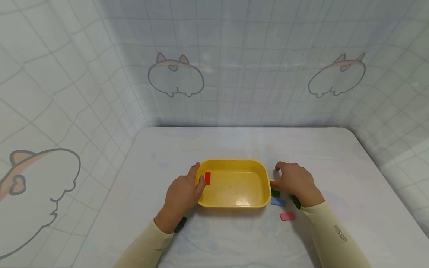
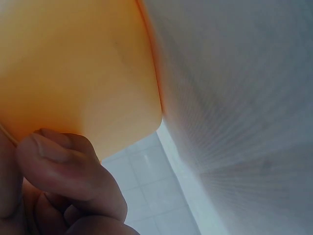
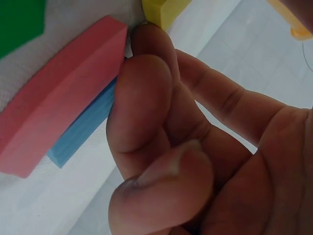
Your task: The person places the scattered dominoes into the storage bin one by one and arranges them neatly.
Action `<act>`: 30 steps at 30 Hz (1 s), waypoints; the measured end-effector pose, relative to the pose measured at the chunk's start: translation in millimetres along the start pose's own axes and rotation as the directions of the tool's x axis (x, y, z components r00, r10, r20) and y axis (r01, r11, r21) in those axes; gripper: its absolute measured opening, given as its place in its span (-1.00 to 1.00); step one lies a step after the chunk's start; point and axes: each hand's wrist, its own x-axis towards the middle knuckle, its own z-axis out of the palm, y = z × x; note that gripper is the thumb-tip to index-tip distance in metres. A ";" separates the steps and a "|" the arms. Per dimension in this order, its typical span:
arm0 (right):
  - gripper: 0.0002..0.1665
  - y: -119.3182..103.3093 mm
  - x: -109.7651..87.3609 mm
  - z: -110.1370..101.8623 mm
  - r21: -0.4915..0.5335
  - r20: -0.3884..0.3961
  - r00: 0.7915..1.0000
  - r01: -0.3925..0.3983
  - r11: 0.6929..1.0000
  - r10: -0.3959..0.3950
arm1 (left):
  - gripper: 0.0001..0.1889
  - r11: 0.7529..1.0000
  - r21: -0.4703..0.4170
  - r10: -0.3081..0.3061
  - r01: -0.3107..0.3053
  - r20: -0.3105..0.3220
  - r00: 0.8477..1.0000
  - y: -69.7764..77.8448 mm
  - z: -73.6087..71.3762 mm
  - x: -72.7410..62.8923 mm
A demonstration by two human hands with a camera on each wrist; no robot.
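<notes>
A shallow yellow tray (image 1: 234,207) sits in the middle of the table, with a red block (image 1: 207,178) inside near its left end. My left hand (image 1: 182,191) grips the tray's left rim, thumb over the inside and fingers outside. Just off the right end is my right hand (image 1: 298,182), fingers loosely bent, with a gap between thumb and index finger. A yellow block (image 3: 164,11) lies by its fingertips; whether they touch is unclear. Near this hand are a pink block (image 3: 63,98), a blue block (image 3: 85,125) and a green block (image 3: 19,24).
A dark green block (image 1: 275,193) lies against the tray's right side. Another green piece (image 1: 291,196) is partly hidden under the right hand. White table (image 1: 218,242) surrounds the tray. A pale grid-patterned curtain (image 1: 234,85) with animal drawings stands behind and along both sides.
</notes>
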 end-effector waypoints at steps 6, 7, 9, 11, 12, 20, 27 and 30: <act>-0.11 -2.3 -2.0 -0.2 0.001 0.016 1.000 0.010 1.000 -0.010 | -0.40 1.000 -0.005 -0.012 0.012 0.010 1.000 -0.8 -1.2 -3.3; -0.12 -2.5 -2.5 0.0 0.002 0.020 1.000 0.010 1.000 -0.010 | -0.40 1.000 -0.002 -0.016 0.016 0.014 1.000 -0.9 -1.1 -4.0; -0.14 -2.5 -3.6 0.9 0.000 0.022 1.000 0.010 1.000 -0.010 | -0.40 1.000 0.001 -0.021 0.021 0.021 1.000 -1.1 -0.9 -5.2; -0.16 -2.7 -5.2 1.7 -0.003 0.026 1.000 0.011 1.000 -0.011 | -0.39 1.000 0.001 -0.021 0.021 0.025 0.999 -0.9 -1.2 -6.1; -0.17 -2.7 -6.1 2.3 -0.004 0.028 1.000 0.012 1.000 -0.012 | -0.39 1.000 0.002 -0.022 0.022 0.026 0.999 -0.7 -1.5 -6.6; -0.18 -4.7 -12.2 2.2 0.001 0.034 0.999 0.024 1.000 -0.024 | -0.38 0.999 -0.001 -0.033 0.033 0.037 0.999 0.8 -5.3 -9.4; -0.21 -5.1 -15.5 -1.5 0.011 0.045 0.999 0.021 1.000 -0.022 | -0.39 1.000 -0.004 0.001 -0.001 0.010 1.000 -0.4 -6.1 -9.5; -0.21 -6.2 -16.1 -4.0 0.015 0.061 0.998 0.025 1.000 -0.025 | -0.40 1.000 -0.006 0.001 -0.001 0.008 1.000 -0.4 -6.9 -10.0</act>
